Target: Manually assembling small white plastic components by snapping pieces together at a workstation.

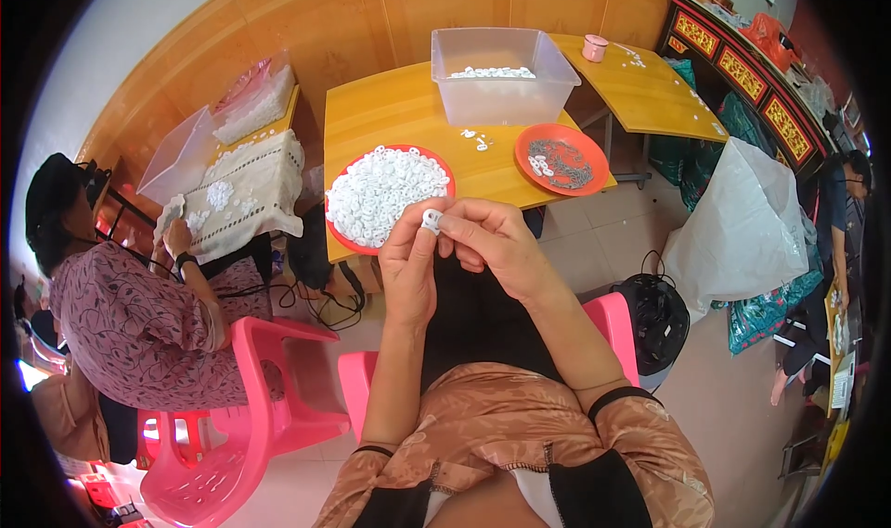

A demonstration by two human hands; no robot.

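A small white plastic piece with a hole (432, 219) is held up over the near edge of the table. My left hand (408, 261) pinches it between thumb and fingers. From the other side, the closed thumb and forefinger of my right hand (489, 240) press against the same piece; its remaining fingers curl underneath. Just beyond my left hand sits a red plate (452, 177) heaped with similar white pieces (385, 189). Farther right, an orange-red plate (594, 148) carries small grey metal parts (568, 168) and a few white pieces (540, 165).
A clear plastic bin (506, 106) with white pieces inside stands on the yellow table (371, 110). To my left, a person (148, 315) handles white pieces on a cloth-covered surface (269, 171). Pink chairs (260, 417), a white sack (738, 222) and a black bag (650, 315) surround me.
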